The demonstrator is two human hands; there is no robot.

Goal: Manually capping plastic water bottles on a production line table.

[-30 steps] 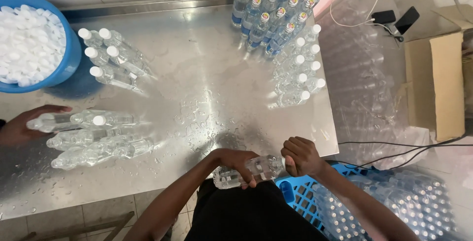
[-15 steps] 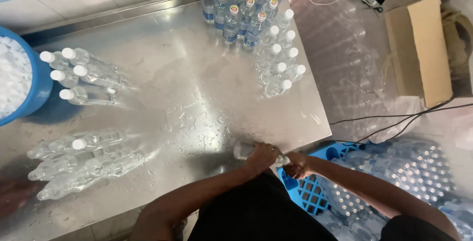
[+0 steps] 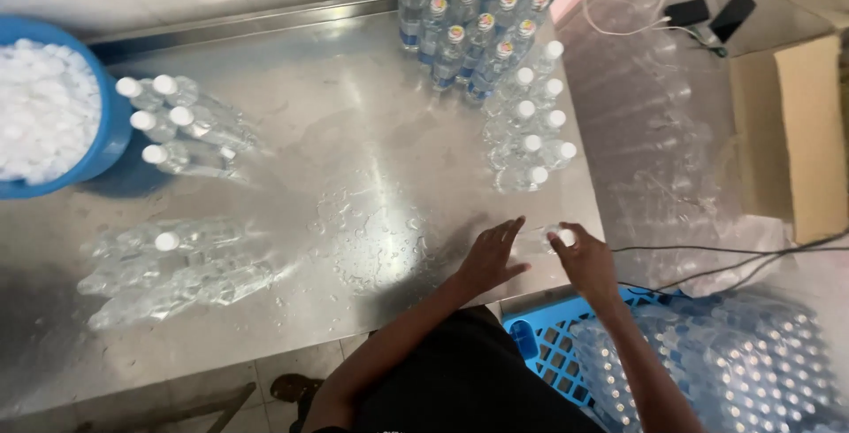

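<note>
Right hand (image 3: 585, 260) grips a capped bottle (image 3: 559, 238); left hand (image 3: 492, 254) spread open; blue tub (image 3: 104, 145) holds caps (image 3: 40, 119).

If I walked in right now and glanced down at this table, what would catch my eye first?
Probably the clear water bottles all over the wet steel table: an upright cluster of capped bottles at the far right, and loose ones lying flat at the near left. At the left edge a blue tub brims with white caps. At the near right edge, the right hand stands one bottle upright, the left hand open beside it.
</note>
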